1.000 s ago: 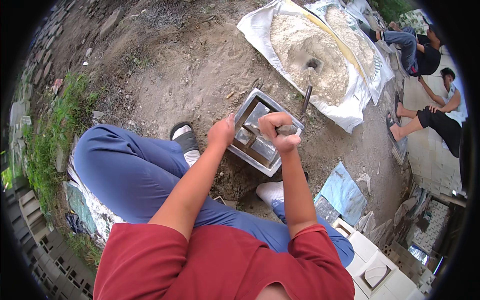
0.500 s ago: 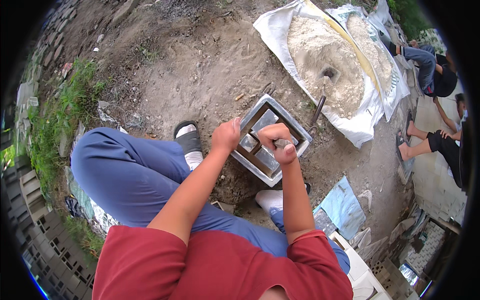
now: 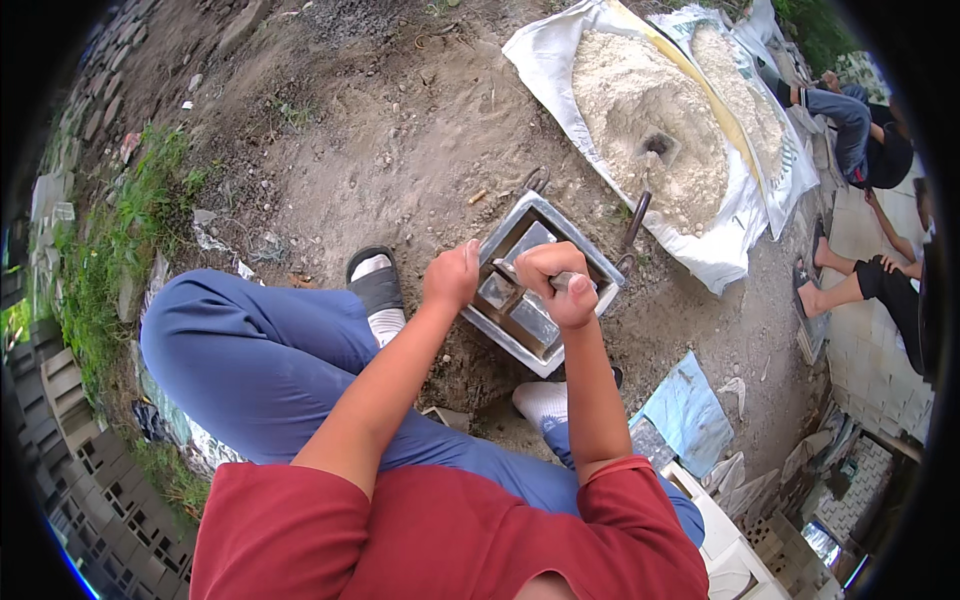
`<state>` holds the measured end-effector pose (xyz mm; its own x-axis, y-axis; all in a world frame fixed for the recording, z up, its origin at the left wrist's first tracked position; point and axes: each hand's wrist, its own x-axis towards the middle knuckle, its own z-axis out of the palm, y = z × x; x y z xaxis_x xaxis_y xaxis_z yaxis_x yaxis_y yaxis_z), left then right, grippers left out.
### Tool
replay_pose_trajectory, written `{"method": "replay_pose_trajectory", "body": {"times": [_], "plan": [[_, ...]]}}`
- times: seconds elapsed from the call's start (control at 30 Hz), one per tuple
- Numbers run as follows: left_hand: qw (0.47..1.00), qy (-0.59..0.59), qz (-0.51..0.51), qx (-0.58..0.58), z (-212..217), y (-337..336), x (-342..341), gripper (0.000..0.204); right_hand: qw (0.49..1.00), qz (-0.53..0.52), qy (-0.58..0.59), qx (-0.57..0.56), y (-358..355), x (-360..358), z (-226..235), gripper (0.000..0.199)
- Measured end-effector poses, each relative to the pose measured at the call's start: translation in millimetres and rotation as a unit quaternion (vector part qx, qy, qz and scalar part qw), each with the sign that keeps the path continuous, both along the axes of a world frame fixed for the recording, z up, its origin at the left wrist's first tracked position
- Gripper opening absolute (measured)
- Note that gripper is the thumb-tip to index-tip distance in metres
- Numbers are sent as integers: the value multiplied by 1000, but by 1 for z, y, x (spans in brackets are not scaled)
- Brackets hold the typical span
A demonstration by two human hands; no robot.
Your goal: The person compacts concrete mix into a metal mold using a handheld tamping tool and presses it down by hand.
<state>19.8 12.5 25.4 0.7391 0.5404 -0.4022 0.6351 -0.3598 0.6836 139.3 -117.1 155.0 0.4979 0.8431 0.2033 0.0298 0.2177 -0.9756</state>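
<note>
A square grey metal mould (image 3: 547, 362) sits on the dirt between my feet, tilted like a diamond, with metal blocks (image 3: 536, 318) and gaps inside. My left hand (image 3: 452, 274) is closed at its upper-left rim, with the fingertips mostly hidden. Over the inside of the mould my right hand (image 3: 557, 284) is closed around a short greyish stick-like tool (image 3: 507, 270). One end of the tool points to the left across the mould, and the other shows by the thumb. Its exact kind is not clear.
An open white sack (image 3: 640, 110) of pale powder lies beyond the mould to the right, a second sack (image 3: 745, 90) behind it. A brown metal handle (image 3: 636, 222) stands beside the mould. Blue sheeting (image 3: 688, 412) lies at right. Other people (image 3: 880, 285) sit on the far right.
The tool's end has come into view left of my right hand, over the mould's inside. My left hand has stayed at the rim.
</note>
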Motion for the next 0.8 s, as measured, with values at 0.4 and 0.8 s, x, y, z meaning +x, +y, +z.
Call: {"method": "replay_pose_trajectory", "body": {"times": [0.4,0.8], "plan": [[1000,-17,-8,8,3,-1,-2,55,1000,0,13,12,3,-5,22,83],[1000,-6,-14,-9,7,1,5,55,1000,-9,-12,-5,5,-2,11,84]]}}
